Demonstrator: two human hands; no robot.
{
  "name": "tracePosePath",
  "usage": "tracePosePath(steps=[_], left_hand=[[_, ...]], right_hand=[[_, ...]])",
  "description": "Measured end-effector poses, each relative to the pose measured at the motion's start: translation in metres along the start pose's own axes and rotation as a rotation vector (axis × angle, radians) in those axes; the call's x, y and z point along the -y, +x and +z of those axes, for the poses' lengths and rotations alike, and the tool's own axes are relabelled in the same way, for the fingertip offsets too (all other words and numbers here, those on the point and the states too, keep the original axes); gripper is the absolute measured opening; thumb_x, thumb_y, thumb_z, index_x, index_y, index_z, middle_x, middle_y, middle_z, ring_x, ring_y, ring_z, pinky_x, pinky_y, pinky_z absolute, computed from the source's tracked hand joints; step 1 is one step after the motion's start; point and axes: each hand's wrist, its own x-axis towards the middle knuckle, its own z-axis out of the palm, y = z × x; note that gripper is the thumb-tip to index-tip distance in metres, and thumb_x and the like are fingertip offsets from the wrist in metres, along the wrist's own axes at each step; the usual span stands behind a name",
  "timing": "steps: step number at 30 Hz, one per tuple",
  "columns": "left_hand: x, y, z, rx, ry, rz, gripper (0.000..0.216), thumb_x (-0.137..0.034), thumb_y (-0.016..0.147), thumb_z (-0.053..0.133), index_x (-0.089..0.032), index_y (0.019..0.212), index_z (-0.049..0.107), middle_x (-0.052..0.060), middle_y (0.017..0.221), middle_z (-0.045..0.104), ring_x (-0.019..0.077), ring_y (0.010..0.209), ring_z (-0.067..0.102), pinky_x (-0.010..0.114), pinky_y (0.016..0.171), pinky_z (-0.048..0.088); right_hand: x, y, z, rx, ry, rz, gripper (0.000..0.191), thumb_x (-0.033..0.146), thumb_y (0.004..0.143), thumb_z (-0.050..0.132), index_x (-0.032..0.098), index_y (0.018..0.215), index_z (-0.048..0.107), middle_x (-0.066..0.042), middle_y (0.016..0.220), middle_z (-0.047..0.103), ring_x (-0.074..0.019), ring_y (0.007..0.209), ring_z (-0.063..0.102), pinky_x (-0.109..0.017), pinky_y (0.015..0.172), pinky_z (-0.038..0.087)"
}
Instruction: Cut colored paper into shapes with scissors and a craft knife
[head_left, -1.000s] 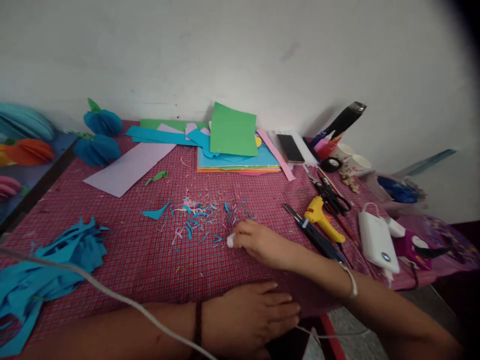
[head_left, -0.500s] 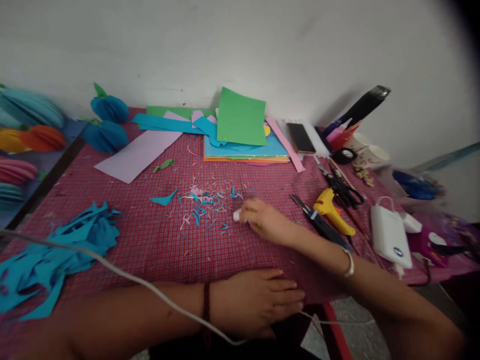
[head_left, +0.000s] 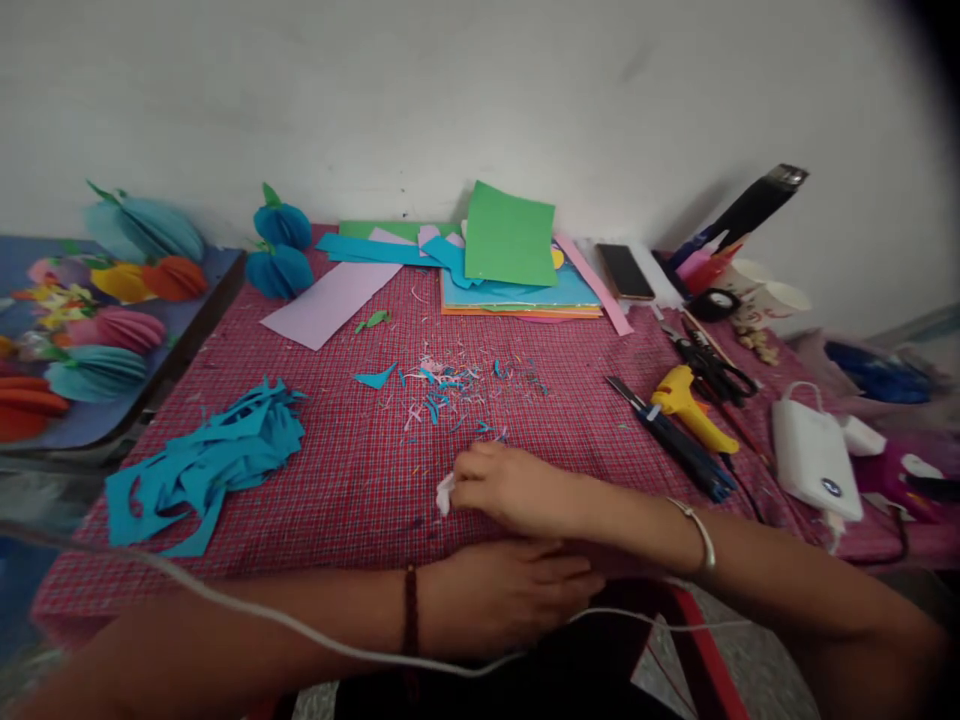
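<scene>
My right hand (head_left: 510, 488) is closed around a small white crumpled piece (head_left: 445, 494), perhaps tissue or paper, just above or on the checked tablecloth (head_left: 360, 480). Only part of that piece shows past the fingers. Beyond the hand lies a scatter of tiny blue, pink and white paper scraps (head_left: 442, 385), with a larger blue pointed offcut (head_left: 376, 377) at its left. My left hand (head_left: 510, 595) rests palm down at the table's near edge, fingers stretched to the right and holding nothing. The right forearm passes just beyond it.
A heap of blue paper offcuts (head_left: 217, 460) lies left. Coloured sheets (head_left: 510, 235) are stacked at the back. On the right are a cutter knife (head_left: 667, 440), yellow glue gun (head_left: 694, 410), scissors (head_left: 712, 365) and white power bank (head_left: 816, 455). A white cable (head_left: 300, 625) crosses in front.
My right hand has come closer to me and leftward with the white piece, away from the scraps. My left hand stays by the edge. The view has swung left, showing more paper ornaments.
</scene>
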Motion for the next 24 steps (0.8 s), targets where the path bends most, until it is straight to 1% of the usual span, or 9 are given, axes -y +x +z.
tracePosePath(steps=[3,6,8,11,14,16,18,21,24], left_hand=[[0.002,-0.002,0.005,-0.015,-0.037,0.001,0.048,-0.033,0.094,0.036,-0.013,0.137,0.043,0.004,0.145,0.042,0.0184,0.133,0.035,0.033,0.114,0.023],[0.003,-0.002,0.005,-0.061,-0.063,-0.005,0.049,-0.036,0.091,0.044,-0.013,0.135,0.045,0.007,0.148,0.038,0.0192,0.132,0.038,0.033,0.111,0.027],[0.003,-0.003,0.004,-0.092,-0.073,-0.007,0.048,-0.035,0.091,0.045,-0.014,0.134,0.046,0.008,0.147,0.039,0.0187,0.131,0.039,0.032,0.109,0.029],[0.003,-0.003,0.004,-0.106,-0.073,-0.01,0.048,-0.035,0.091,0.044,-0.013,0.133,0.047,0.009,0.143,0.043,0.0181,0.13,0.039,0.031,0.109,0.03],[0.003,-0.004,0.005,-0.108,-0.058,-0.012,0.045,-0.034,0.092,0.042,-0.013,0.131,0.05,0.008,0.141,0.046,0.018,0.129,0.041,0.031,0.11,0.029],[0.004,-0.005,0.006,-0.111,-0.042,-0.006,0.043,-0.032,0.091,0.041,-0.014,0.128,0.053,0.008,0.142,0.046,0.0186,0.129,0.041,0.032,0.111,0.029],[0.004,-0.006,0.006,-0.11,-0.027,0.002,0.042,-0.031,0.091,0.042,-0.014,0.127,0.054,0.007,0.143,0.045,0.0193,0.13,0.041,0.033,0.111,0.028],[0.005,-0.006,0.004,-0.11,-0.022,0.0,0.041,-0.03,0.09,0.041,-0.015,0.125,0.056,0.006,0.142,0.046,0.0189,0.128,0.043,0.032,0.111,0.029],[0.006,-0.005,0.0,-0.14,-0.005,-0.013,0.039,-0.028,0.09,0.039,-0.016,0.12,0.06,0.007,0.139,0.049,0.0211,0.13,0.041,0.034,0.113,0.025]], right_hand=[[-0.038,0.006,-0.018,-0.152,-0.019,0.133,0.028,0.0,0.084,0.043,0.016,0.096,0.063,-0.007,0.091,0.057,-0.0185,0.086,0.05,-0.033,0.079,0.041],[-0.038,-0.005,-0.036,-0.259,0.035,0.226,0.032,-0.005,0.079,0.042,0.016,0.094,0.061,-0.007,0.097,0.056,-0.0182,0.095,0.05,-0.033,0.085,0.041],[-0.018,-0.016,-0.035,-0.217,0.087,0.193,0.03,-0.002,0.082,0.042,0.017,0.096,0.061,-0.006,0.1,0.056,-0.0175,0.097,0.05,-0.032,0.086,0.041],[0.0,-0.025,-0.019,-0.072,0.098,0.114,0.03,0.002,0.086,0.044,0.02,0.102,0.061,-0.005,0.102,0.059,-0.0168,0.094,0.051,-0.032,0.085,0.041],[-0.021,-0.02,-0.01,-0.107,0.087,0.122,0.03,0.002,0.085,0.045,0.021,0.1,0.062,-0.005,0.097,0.059,-0.0168,0.089,0.051,-0.032,0.082,0.042],[-0.044,-0.012,-0.014,-0.201,0.065,0.173,0.031,-0.003,0.081,0.043,0.018,0.092,0.062,-0.006,0.092,0.057,-0.0178,0.089,0.051,-0.033,0.081,0.042],[-0.054,-0.003,-0.021,-0.27,0.072,0.216,0.032,-0.005,0.077,0.042,0.017,0.089,0.061,-0.006,0.091,0.056,-0.0184,0.09,0.051,-0.035,0.082,0.043],[-0.029,0.007,-0.025,-0.246,0.175,0.191,0.034,-0.005,0.079,0.042,0.018,0.095,0.061,-0.006,0.098,0.058,-0.018,0.096,0.052,-0.035,0.085,0.043],[0.01,0.022,-0.01,-0.101,0.198,0.075,0.03,0.003,0.087,0.043,0.022,0.102,0.061,-0.005,0.103,0.06,-0.0169,0.097,0.053,-0.033,0.085,0.043]])
